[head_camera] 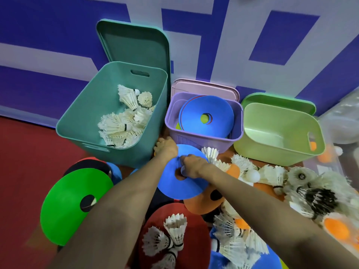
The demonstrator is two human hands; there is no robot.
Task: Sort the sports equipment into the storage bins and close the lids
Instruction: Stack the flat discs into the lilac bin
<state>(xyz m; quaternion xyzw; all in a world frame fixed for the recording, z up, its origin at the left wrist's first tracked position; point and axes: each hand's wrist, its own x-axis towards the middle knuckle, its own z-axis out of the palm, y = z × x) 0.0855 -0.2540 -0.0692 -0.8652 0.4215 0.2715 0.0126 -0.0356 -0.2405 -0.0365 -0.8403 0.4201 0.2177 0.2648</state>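
Red court floor [29,152], sorting partway: right hand [191,166] pinches blue flat disc marker [174,189] just before lilac plastic disc bin [194,140]; left hand [166,147], hold indiscernible; white feather shuttlecocks [120,125] part-fill teal plastic bin [77,121], lids [136,41] off, much loose.

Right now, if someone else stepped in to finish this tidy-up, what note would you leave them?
Right hand grips a blue disc at its centre hole. Left hand is down between the teal bin and purple bin; its grip is hidden.
Done: shuttlecocks lie in teal, stacked discs in purple.
Left: green bin shows nothing inside; a green disc, loose shuttlecocks and balls lie on the floor; lids stand off behind the bins.
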